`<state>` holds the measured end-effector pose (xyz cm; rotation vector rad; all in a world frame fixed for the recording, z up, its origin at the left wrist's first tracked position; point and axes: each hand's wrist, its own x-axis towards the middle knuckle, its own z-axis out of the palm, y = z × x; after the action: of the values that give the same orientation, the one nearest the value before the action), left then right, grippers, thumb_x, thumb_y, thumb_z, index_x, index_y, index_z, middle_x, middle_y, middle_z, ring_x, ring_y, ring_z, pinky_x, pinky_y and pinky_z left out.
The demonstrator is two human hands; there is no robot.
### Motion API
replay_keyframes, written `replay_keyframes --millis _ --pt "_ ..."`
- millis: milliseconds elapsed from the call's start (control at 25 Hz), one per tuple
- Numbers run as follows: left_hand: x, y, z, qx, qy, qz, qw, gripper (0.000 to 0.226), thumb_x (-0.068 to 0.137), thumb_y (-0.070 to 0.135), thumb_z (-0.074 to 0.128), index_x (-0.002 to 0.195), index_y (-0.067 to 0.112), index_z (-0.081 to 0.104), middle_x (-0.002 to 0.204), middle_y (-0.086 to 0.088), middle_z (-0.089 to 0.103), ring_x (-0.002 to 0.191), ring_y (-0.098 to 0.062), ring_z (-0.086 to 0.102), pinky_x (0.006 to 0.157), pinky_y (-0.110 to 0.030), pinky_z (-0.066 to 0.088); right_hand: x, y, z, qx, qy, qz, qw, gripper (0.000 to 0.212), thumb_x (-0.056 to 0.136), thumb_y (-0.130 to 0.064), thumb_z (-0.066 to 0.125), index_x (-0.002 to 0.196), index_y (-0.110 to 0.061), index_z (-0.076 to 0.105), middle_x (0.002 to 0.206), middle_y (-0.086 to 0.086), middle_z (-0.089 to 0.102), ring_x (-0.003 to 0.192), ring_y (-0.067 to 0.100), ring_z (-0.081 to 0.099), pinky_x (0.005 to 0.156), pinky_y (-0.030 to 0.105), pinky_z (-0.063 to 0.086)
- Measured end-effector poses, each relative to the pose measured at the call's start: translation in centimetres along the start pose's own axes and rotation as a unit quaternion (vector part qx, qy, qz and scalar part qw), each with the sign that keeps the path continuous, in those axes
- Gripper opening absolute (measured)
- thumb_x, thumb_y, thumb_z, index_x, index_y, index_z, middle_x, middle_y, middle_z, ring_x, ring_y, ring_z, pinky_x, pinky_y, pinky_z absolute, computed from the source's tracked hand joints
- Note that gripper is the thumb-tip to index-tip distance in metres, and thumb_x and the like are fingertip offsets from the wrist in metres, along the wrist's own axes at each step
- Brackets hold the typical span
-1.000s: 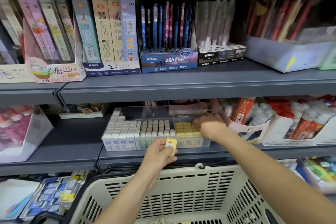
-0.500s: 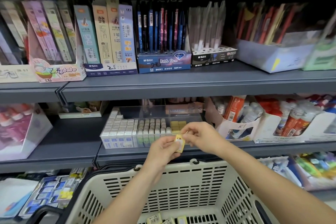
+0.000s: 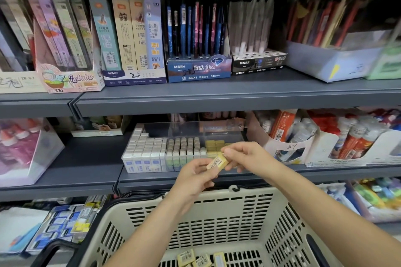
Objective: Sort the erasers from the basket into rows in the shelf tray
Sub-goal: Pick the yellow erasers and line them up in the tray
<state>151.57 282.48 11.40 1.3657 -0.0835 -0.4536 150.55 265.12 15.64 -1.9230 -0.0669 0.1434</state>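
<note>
A clear shelf tray [image 3: 225,130] on the middle shelf holds rows of erasers: white-blue ones [image 3: 143,149] on the left, green-sleeved ones [image 3: 184,147] in the middle, yellow ones [image 3: 214,145] on the right. In front of the tray, both hands pinch one yellow eraser [image 3: 217,161] with a barcode. My left hand [image 3: 195,178] holds its lower left end, and my right hand [image 3: 245,156] holds its upper right end. Below them stands the beige basket [image 3: 217,221], with a few yellow erasers [image 3: 195,259] on its floor.
The grey upper shelf [image 3: 217,97] overhangs the tray and carries boxes of pens and pencil leads. Glue bottles in white boxes [image 3: 338,143] stand right of the tray. A pink box [image 3: 26,149] sits at the left. More stationery lies on the bottom shelf.
My right hand came back from the tray's yellow row and met my left hand. Both now grip the yellow eraser that my left hand alone held before.
</note>
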Motion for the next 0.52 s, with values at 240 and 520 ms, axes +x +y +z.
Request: replay_keyframes --millis 240,520 --pt "0.6 -0.2 0.6 0.115 0.024 0.068 0.991 0.030 0.079 0.002 0.070 0.102 0.017 0.057 0.100 -0.001 0.065 0.078 -0.006 0.065 0.067 -0.017 0.053 1.0 0.1 -0.7 -0.076 0.009 0.064 0.995 0.014 0.084 -0.014 0.066 0.097 -0.010 0.070 0.075 0.000 0.072 0.062 0.003 0.065 0.052 0.017 0.047" --pt "-0.1 -1.9 -1.7 0.449 0.066 0.110 0.885 0.028 0.083 0.029 0.066 0.109 0.033 0.054 0.095 0.020 0.057 0.093 0.002 0.054 0.084 -0.015 0.041 5.9 -0.9 -4.8 -0.420 0.173 0.028 0.891 0.022 0.092 -0.020 0.051 0.109 -0.031 0.062 0.110 -0.001 0.066 0.096 0.020 0.061 0.080 0.031 0.050"
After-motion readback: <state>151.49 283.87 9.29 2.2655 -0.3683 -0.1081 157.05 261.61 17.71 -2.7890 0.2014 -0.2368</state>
